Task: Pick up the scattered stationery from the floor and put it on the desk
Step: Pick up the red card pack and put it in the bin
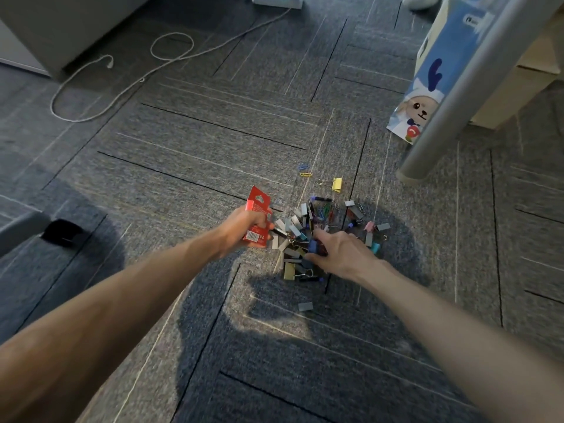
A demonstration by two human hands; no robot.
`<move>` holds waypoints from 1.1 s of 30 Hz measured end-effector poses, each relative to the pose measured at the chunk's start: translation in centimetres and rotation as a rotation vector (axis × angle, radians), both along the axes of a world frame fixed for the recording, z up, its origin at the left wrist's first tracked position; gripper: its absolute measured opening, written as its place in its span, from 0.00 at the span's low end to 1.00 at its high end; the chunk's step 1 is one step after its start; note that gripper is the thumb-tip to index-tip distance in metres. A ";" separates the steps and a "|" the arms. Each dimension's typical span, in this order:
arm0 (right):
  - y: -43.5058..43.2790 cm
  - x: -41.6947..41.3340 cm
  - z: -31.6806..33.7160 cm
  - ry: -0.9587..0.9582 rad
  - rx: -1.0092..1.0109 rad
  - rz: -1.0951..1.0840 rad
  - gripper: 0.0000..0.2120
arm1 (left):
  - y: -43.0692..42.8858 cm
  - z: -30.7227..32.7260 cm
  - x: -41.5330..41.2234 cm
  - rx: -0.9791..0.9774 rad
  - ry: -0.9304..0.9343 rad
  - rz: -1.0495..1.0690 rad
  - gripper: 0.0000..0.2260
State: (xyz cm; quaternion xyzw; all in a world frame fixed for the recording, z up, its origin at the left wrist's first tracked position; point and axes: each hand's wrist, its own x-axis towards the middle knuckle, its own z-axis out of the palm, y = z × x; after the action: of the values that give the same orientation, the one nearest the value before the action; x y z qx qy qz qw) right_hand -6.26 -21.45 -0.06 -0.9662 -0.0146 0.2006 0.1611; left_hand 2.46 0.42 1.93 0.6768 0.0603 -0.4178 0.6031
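Floor (189,141): grey carpet tiles, ribbed weave, with thin dark and pale lines running across them.
Stationery pile (323,230): a loose heap on the floor of small flat grey metal blocks, coloured wire paper clips and folded-steel binder clips; blurred in places, so not every piece can be told.
Left hand (244,224): just left of the pile, fingers curled tight round a red card box (259,216), rectangular, with a flap standing up at its top end and a white label low on its face.
Right hand (338,251): over the near side of the pile, palm down, loosely spread, thumb and forefinger pinching a small blue clip (312,245).
Yellow binder clip (335,184): lies alone just beyond the pile, its wire handles pointing left.
Lone grey block (305,306): apart from the pile, on its near side.
Table leg (451,96): smooth round grey tube, beyond and right of the pile.
White cable (122,87): looped on the floor, well beyond and left of the pile.
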 end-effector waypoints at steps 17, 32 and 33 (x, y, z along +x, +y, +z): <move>-2.1 -0.4 20.3 0.048 0.904 -0.805 0.09 | -3.0 17.1 -1.8 0.000 0.019 0.161 0.12; 1.7 -1.3 75.5 -0.168 0.636 -0.835 0.12 | -5.0 74.4 -4.3 -0.011 -0.104 0.069 0.18; 1.7 -0.7 77.3 -0.189 0.653 -0.844 0.11 | -5.3 76.4 -3.8 -0.020 -0.118 0.070 0.17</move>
State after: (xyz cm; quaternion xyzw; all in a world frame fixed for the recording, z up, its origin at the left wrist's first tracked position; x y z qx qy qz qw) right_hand -7.00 -19.71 77.29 -0.8018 0.2986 0.0156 0.5175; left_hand -1.31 -4.88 78.29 0.6918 0.0439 -0.3564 0.6265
